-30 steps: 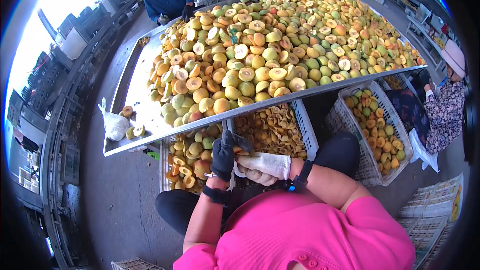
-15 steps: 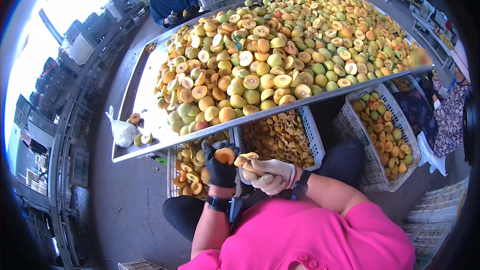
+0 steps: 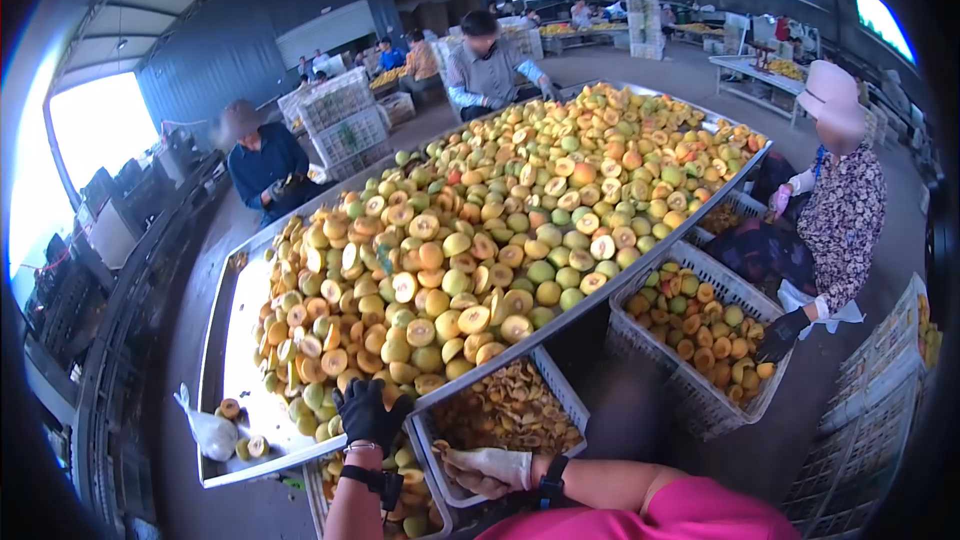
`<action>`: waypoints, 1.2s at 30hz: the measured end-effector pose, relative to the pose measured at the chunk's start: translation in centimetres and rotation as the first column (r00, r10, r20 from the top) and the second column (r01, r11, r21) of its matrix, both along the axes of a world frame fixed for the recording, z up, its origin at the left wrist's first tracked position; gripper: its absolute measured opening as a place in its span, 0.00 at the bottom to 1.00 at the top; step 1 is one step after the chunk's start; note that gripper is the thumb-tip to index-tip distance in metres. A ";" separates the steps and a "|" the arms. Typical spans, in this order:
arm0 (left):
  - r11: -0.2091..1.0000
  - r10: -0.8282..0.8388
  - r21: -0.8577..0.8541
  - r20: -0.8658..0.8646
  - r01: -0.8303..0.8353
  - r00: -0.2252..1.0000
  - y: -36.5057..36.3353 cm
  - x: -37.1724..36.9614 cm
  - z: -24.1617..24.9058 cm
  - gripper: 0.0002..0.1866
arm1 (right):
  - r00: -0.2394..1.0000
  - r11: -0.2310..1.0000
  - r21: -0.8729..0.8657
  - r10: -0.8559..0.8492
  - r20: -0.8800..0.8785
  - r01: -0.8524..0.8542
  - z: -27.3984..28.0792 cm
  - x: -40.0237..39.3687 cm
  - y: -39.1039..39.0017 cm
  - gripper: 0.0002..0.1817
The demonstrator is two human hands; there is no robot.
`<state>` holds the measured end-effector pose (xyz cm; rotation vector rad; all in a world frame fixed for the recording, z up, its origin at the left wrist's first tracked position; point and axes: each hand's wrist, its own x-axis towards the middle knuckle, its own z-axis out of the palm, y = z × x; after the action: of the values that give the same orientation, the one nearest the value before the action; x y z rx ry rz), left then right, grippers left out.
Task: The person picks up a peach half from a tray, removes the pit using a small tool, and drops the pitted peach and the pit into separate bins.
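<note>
My left hand (image 3: 372, 413), in a black glove, reaches over the near edge of the metal table (image 3: 237, 312). Its fingers are spread against the heaped yellow peach halves (image 3: 421, 330), and no held piece shows in them. My right hand (image 3: 490, 470) wears a pale glove and is low over the near rim of a white crate of thin peach scraps (image 3: 515, 408). Its fingers are curled round something small that I cannot make out. Below my left wrist stands another crate (image 3: 318, 500) with peach halves in it.
A tied white plastic bag (image 3: 212, 432) lies on the table's left corner beside loose halves. A large crate (image 3: 640, 340) of fruit stands to the right, near a seated co-worker (image 3: 845, 205). Two other people (image 3: 268, 165) work across the table. Stacked crates (image 3: 860, 410) stand lower right.
My left hand has moved from near my chest to the pile, and the peach half it held no longer shows. My right hand has lowered to the scrap crate. The view has tilted up.
</note>
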<state>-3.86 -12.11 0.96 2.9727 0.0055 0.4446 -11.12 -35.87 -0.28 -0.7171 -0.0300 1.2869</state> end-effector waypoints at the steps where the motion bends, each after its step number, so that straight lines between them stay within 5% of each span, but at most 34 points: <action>1: 0.999 0.010 0.045 -0.067 -0.007 0.998 0.0 0.8 0.4 0.27 | 1.000 1.000 -0.002 -0.004 0.020 0.004 -1.5 0.3 0.0 0.25; 4: 0.999 -0.003 -0.044 -0.228 -0.007 0.974 0.8 2.5 0.5 0.29 | 0.994 0.998 0.008 0.069 0.086 -0.070 -5.6 1.4 -0.3 0.20; 10: 0.976 -0.015 -0.217 0.059 0.028 0.998 1.5 1.8 -2.1 0.32 | 0.993 0.992 -0.066 -0.102 0.053 0.105 0.8 -0.3 -0.3 0.21; 14: 0.875 0.000 -0.458 0.325 0.157 0.946 1.3 1.2 -4.6 0.31 | 0.989 0.998 -0.052 -0.033 0.145 0.041 -1.5 0.7 0.0 0.21; 16: 0.842 0.021 -0.518 0.313 0.152 0.950 1.0 0.6 -5.0 0.31 | 0.982 0.991 -0.083 -0.090 0.169 0.105 -1.7 0.4 0.4 0.23; 19: 0.873 0.035 -0.430 0.524 0.230 0.851 0.8 0.0 -5.0 0.30 | 0.987 0.997 -0.045 -0.062 0.148 0.069 -0.8 0.8 0.4 0.23; 20: 0.724 0.088 -0.625 0.503 0.292 0.860 0.7 0.0 -5.1 0.27 | 0.988 0.997 -0.031 -0.071 0.138 0.076 -1.0 0.7 0.6 0.23; 21: 0.330 0.180 -0.848 0.487 0.414 0.855 0.4 0.2 -6.4 0.22 | 0.989 0.997 -0.012 -0.071 0.133 0.074 -0.9 0.7 0.8 0.22; 23: 0.072 0.169 -0.949 0.316 0.308 0.934 -1.0 -2.5 -3.8 0.19 | 0.988 0.996 -0.017 -0.080 0.132 0.083 0.7 0.3 1.2 0.22; 25: -0.406 0.053 -0.845 0.360 0.349 0.931 -2.1 -3.8 -4.2 0.21 | 0.989 0.998 0.041 -0.056 0.138 0.051 0.1 0.5 1.7 0.22; 27: -0.585 -0.018 -0.746 0.405 0.319 0.914 -3.1 -4.9 -4.2 0.20 | 1.000 0.990 0.140 0.001 0.015 -0.003 0.5 0.6 2.0 0.23; 29: -0.482 0.010 -0.793 0.421 0.373 0.907 -4.6 -6.6 -3.9 0.19 | 0.979 0.995 0.018 -0.103 0.176 0.102 1.5 0.2 2.4 0.22; 31: -0.180 0.024 -0.876 0.450 0.447 0.893 -5.0 -7.0 -4.0 0.21 | 0.909 0.958 -0.166 -0.153 0.387 0.232 1.3 0.3 2.9 0.19; 33: -0.119 0.012 -0.882 0.458 0.456 0.889 -5.0 -7.1 -4.2 0.23 | 0.849 0.935 -0.236 -0.110 0.518 0.265 1.3 0.5 2.6 0.17; 34: -0.218 -0.002 -0.872 0.449 0.438 0.894 -5.0 -7.2 -4.5 0.23 | 0.734 0.930 -0.197 -0.104 0.671 0.311 1.1 0.6 2.6 0.17; 36: -0.136 -0.022 -0.895 0.431 0.424 0.902 -5.1 -7.5 -4.3 0.23 | 0.547 0.918 -0.144 -0.090 0.832 0.369 0.5 0.5 2.6 0.15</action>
<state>-11.36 -17.24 -3.30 1.2147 -0.1530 0.4663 -10.57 -33.31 0.27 -1.5060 -0.4909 0.5939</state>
